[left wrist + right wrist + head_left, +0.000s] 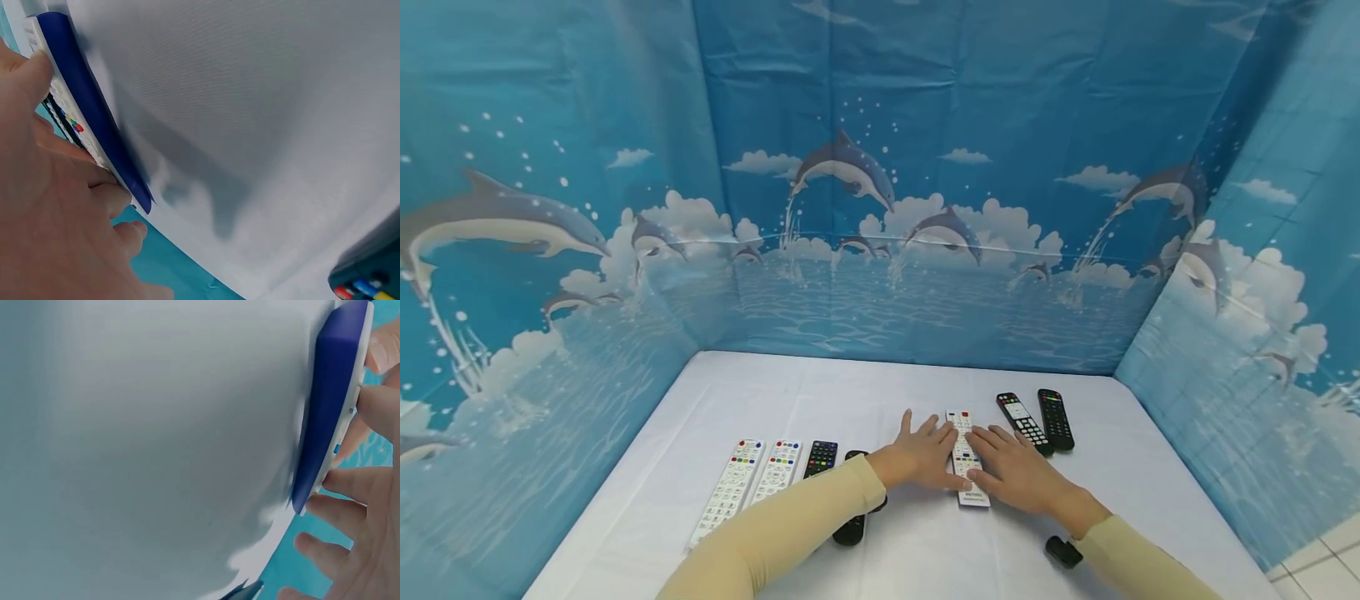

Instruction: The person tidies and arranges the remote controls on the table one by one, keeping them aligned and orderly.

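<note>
A white remote control with rows of small buttons lies on the white table between my hands, pointing away from me. Its sides and underside are dark blue, as the left wrist view shows. My left hand rests along its left side with fingers spread; thumb and fingertips touch the button face and edge. From the right, my right hand meets the same remote, its extended fingers near the upper half and its thumb by the lower half. The right wrist view shows these fingertips along the remote's pale edge. Parts of the buttons are hidden under fingers.
Left on the table stand in a row two white remotes and a black remote; another black one is partly behind my left sleeve. Two dark remotes lie beyond my right hand. Dolphin-print curtains enclose the table.
</note>
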Tool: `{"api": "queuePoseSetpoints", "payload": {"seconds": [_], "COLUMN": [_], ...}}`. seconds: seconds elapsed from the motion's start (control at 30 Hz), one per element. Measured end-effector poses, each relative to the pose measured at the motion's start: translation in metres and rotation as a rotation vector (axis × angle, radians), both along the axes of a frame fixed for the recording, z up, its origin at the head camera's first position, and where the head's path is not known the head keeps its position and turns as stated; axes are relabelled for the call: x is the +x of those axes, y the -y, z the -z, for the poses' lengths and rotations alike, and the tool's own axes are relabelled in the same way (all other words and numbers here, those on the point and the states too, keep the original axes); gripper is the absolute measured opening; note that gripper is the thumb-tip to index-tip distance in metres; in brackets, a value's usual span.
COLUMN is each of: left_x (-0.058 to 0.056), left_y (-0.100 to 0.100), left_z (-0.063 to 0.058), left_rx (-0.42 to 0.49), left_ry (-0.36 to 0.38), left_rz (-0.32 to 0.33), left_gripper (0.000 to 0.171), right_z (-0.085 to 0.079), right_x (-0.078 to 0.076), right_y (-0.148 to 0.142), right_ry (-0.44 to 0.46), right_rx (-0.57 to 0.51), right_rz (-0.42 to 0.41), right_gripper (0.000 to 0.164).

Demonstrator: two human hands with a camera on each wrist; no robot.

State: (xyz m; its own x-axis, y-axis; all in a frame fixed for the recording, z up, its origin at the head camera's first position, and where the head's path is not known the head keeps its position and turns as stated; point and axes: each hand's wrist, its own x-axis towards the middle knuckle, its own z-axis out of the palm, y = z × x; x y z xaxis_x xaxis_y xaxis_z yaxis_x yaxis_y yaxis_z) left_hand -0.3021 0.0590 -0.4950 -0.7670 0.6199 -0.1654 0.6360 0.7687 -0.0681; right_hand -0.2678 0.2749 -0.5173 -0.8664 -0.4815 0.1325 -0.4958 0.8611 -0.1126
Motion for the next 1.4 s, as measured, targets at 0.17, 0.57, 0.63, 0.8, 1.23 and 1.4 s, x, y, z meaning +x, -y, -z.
{"api": "queuePoseSetpoints", "payload": {"seconds": [0.17,0.57,0.63,0.8,1.23,1.4], "left_x": [0.003,0.009,0.01,0.015,0.026,0.029], "left_y": [0.008,0.034,0.039,0.051,0.075,0.085], "left_z": [-0.002,-0.004,-0.002,0.001,0.004,0.008], "left_rx": [-0.023,0.014,0.015,0.037,0.051,0.059], "left_ry": [-0.01,-0.006,-0.006,0.007,0.014,0.024], "left_rz": [-0.01,0.004,0.005,0.008,0.021,0.022], "left_gripper": [0.1,0.098,0.098,0.098,0.099,0.1], "right_z": [0.0,-0.004,-0.004,0.0,0.004,0.006], "right_x": [-0.002,0.0,0.001,0.005,0.013,0.018], "right_y": [0.006,0.028,0.032,0.041,0.056,0.063], "right_ry": [0.001,0.034,0.029,0.018,0.013,0.014], "right_rx": [-0.003,-0.027,-0.03,-0.033,-0.035,-0.044], "right_rz": [-0.013,-0.05,-0.061,-0.069,-0.092,-0.107], "right_gripper": [0.072,0.075,0.074,0.075,0.077,0.078]}}
